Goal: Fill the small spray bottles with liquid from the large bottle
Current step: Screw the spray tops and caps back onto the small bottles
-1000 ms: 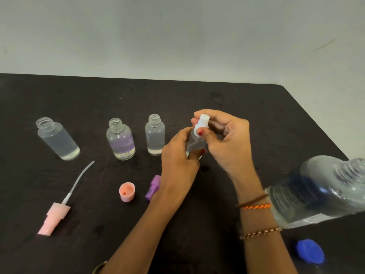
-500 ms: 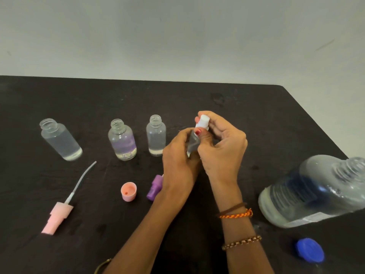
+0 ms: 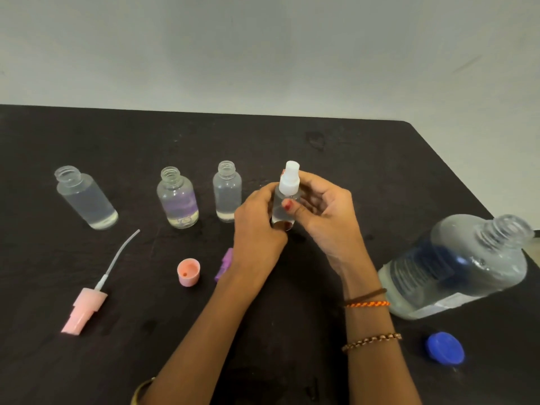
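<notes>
Both hands hold a small clear spray bottle [image 3: 283, 212] with a white spray top [image 3: 289, 179], upright at the table's middle. My left hand [image 3: 257, 226] grips its body from the left. My right hand [image 3: 324, 211] wraps it from the right, thumb on its front. Three uncapped small bottles stand in a row to the left: one at far left [image 3: 84, 198], one with a purple label [image 3: 177, 198], one beside the hands [image 3: 227, 192]. The large clear bottle [image 3: 455, 267] stands uncapped at the right.
A pink spray head with its tube [image 3: 87, 305] lies at front left. A pink cap [image 3: 188, 272] and a purple spray head [image 3: 224, 263] lie near my left wrist. The blue cap [image 3: 444, 348] lies at front right. The black table [image 3: 292, 147] ends at right.
The held bottle now stands upright, with the white top clear above the fingers. My right hand has come off the white top and now wraps the bottle's body.
</notes>
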